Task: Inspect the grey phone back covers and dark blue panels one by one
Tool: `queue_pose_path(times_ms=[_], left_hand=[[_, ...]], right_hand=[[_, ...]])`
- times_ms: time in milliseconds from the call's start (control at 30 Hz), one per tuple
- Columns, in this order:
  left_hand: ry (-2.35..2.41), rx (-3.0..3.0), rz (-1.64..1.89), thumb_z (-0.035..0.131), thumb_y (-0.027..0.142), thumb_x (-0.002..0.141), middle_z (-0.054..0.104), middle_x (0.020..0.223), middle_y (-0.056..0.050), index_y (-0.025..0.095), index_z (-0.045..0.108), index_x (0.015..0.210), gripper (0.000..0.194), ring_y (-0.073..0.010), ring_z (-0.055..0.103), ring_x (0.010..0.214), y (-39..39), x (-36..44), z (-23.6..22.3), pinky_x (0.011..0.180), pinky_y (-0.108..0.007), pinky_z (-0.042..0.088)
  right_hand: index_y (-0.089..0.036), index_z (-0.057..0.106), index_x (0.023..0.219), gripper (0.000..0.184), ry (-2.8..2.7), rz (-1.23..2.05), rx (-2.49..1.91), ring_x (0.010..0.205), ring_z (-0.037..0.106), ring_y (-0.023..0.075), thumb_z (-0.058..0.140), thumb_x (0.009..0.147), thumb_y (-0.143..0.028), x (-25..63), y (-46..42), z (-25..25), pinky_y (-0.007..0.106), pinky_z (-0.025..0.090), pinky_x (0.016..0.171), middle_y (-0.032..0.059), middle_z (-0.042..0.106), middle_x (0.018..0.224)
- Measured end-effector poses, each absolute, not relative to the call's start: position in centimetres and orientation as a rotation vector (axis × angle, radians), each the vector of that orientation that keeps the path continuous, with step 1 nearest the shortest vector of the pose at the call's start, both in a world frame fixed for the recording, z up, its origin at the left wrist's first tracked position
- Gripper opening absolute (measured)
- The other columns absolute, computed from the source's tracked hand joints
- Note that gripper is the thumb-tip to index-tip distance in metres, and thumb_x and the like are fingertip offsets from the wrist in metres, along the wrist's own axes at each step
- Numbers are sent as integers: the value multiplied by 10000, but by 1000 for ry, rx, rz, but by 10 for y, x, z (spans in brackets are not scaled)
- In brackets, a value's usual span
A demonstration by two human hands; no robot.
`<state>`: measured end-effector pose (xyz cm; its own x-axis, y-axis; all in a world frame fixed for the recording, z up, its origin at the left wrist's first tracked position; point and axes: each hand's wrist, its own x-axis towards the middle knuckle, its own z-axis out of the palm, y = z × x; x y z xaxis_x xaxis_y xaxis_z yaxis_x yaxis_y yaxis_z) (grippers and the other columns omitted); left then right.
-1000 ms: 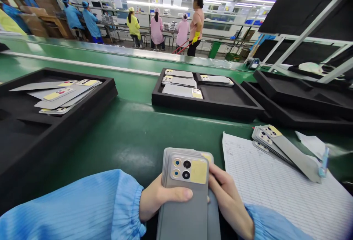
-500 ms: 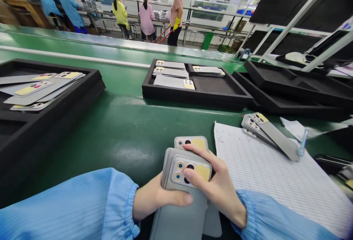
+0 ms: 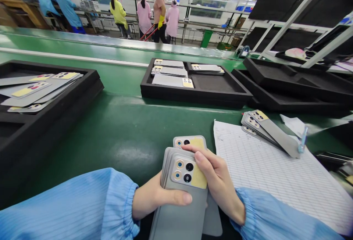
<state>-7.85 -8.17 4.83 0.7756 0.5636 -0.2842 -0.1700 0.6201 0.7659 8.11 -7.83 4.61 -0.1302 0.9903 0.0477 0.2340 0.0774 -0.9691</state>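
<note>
A stack of grey phone back covers stands tilted in front of me, its camera openings and pale yellow film at the top. My left hand is closed around the stack's left side, thumb across the front cover. At the upper right corner, my right hand curls over the edge, thumb bent near the top and fingers reaching behind. Another phone back cover sits behind the stack, with its camera end showing above and its lower end to the right. The right fingertips touch near its top; their exact grip is partly hidden.
Lined paper lies at right, with more phone back covers and a light blue pen on it. Black trays stand at left, centre and right on the green table. Several people work beyond.
My right thumb has moved off the camera area of the front cover, up to the stack's corner. My left hand keeps its grip. In the background, the person with yellow gloves has moved left.
</note>
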Motion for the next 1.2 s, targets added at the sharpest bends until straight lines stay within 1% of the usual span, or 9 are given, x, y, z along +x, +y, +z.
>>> queue_pose_path(times_ms=[200, 367, 467, 567, 667, 767, 867, 1033, 1200], left_hand=[[531, 816, 460, 537, 128, 759, 689, 899, -35, 177, 593, 1082, 331, -183, 631, 853, -82, -78, 51, 782, -280, 456], [608, 726, 566, 624, 236, 724, 668, 1005, -54, 192, 561, 1117, 401, -200, 641, 833, -87, -79, 42, 766, -305, 474], [710, 661, 636, 638, 287, 717, 662, 1027, -73, 191, 536, 1145, 450, -214, 637, 865, -89, -80, 38, 818, -337, 465], [759, 624, 684, 656, 300, 703, 643, 1077, -75, 193, 526, 1152, 479, -216, 625, 915, -88, -80, 38, 877, -343, 441], [730, 560, 692, 664, 373, 678, 640, 1083, -97, 164, 542, 1132, 514, -246, 605, 965, -86, -81, 39, 888, -359, 436], [677, 428, 684, 604, 466, 687, 668, 1007, -134, 105, 558, 1113, 560, -281, 608, 952, -84, -83, 40, 874, -383, 441], [685, 431, 680, 581, 419, 716, 673, 1000, -125, 115, 534, 1145, 528, -271, 621, 925, -82, -83, 41, 879, -389, 436], [686, 599, 692, 630, 288, 723, 649, 1070, -88, 167, 555, 1120, 422, -216, 633, 901, -81, -83, 40, 885, -340, 438], [681, 504, 717, 586, 290, 738, 694, 924, -107, 137, 586, 1076, 371, -236, 650, 809, -80, -85, 43, 733, -336, 498]], right_hand=[[-228, 624, 1020, 331, -1464, 1235, -1239, 902, 607, 216, 410, 857, -420, 83, -80, 47, 314, 463, 773, 49, 650, 989], [-242, 553, 1139, 436, -1447, 1252, -1145, 927, 602, 245, 471, 793, -495, 86, -81, 44, 361, 476, 783, 64, 626, 1075], [-258, 541, 1146, 442, -1497, 1160, -1173, 980, 581, 248, 589, 739, -424, 84, -81, 42, 370, 461, 834, 48, 620, 1098], [-250, 574, 1089, 394, -1565, 1070, -1250, 943, 596, 234, 653, 710, -323, 81, -81, 41, 349, 470, 827, 34, 646, 1045], [-263, 587, 1067, 320, -1594, 1102, -1269, 903, 611, 211, 623, 751, -292, 81, -81, 42, 315, 485, 791, 14, 652, 1039], [-261, 587, 1065, 278, -1562, 1187, -1270, 892, 618, 209, 577, 791, -305, 82, -79, 44, 297, 502, 737, 15, 654, 1044], [-238, 587, 1057, 279, -1529, 1246, -1270, 872, 625, 207, 582, 788, -312, 82, -79, 46, 278, 513, 687, 31, 659, 1024], [-200, 630, 894, 213, -1507, 1197, -1255, 772, 639, 194, 664, 711, -304, 80, -82, 49, 266, 521, 652, 28, 690, 869], [-181, 630, 919, 269, -1210, 1140, -1346, 739, 657, 226, 656, 706, -343, 95, -70, 62, 280, 534, 553, 59, 703, 880]])
